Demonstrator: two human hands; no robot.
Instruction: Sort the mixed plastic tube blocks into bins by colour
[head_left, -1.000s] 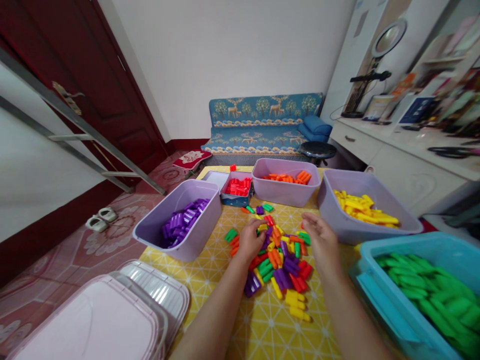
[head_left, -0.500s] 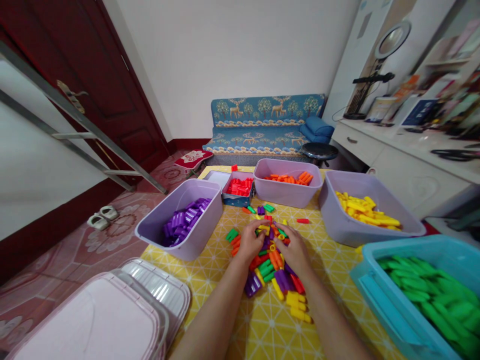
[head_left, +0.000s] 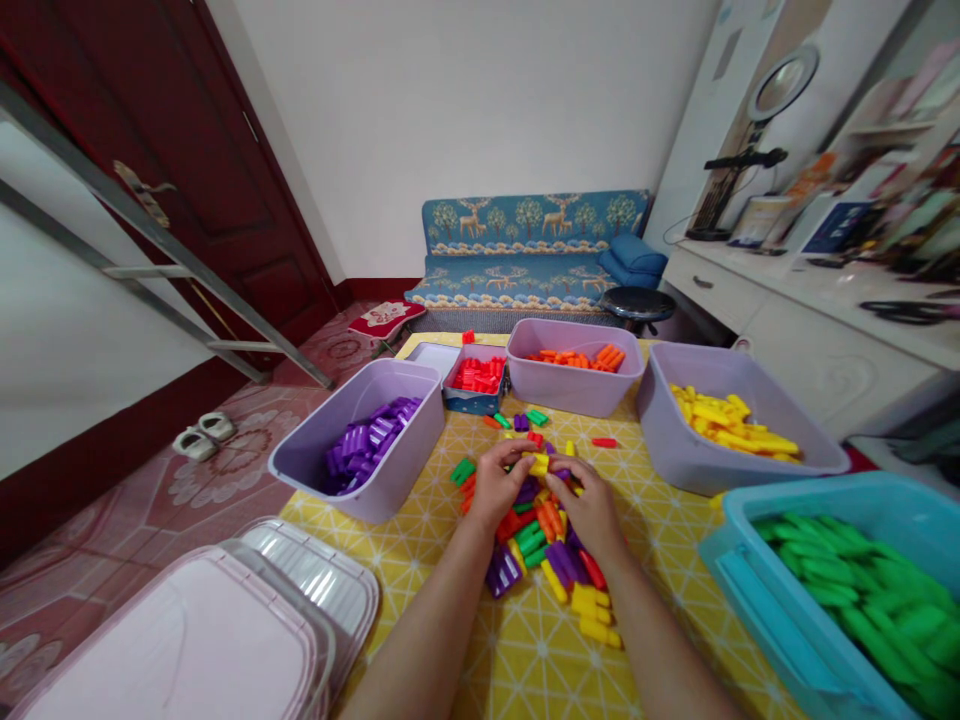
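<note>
Between my two hands, over the mixed pile, is a yellow plastic building piece (head_left: 538, 464). The fingertips of my left hand (head_left: 498, 482) close on its left side. My right hand (head_left: 586, 496) pinches its right side. Beneath and around them lie loose pieces in several colours: orange pieces (head_left: 551, 519), green pieces (head_left: 532, 540), a purple block (head_left: 503, 572) and yellow pieces (head_left: 592, 605) toward me. Part of the pile is hidden behind my fingers. A single red piece (head_left: 604, 442) lies apart at the right.
Around the yellow cloth (head_left: 427, 560) stand a lilac tub of purple pieces (head_left: 289, 470), a small box of red ones (head_left: 471, 402), lilac tubs of orange (head_left: 574, 395) and yellow (head_left: 675, 465), and a teal tub of green (head_left: 757, 575). Lids (head_left: 187, 640) lie front left.
Both hands have come together on a yellow piece, now held between them just above the pile. Earlier they were apart among the pieces. The tubs have stayed in place.
</note>
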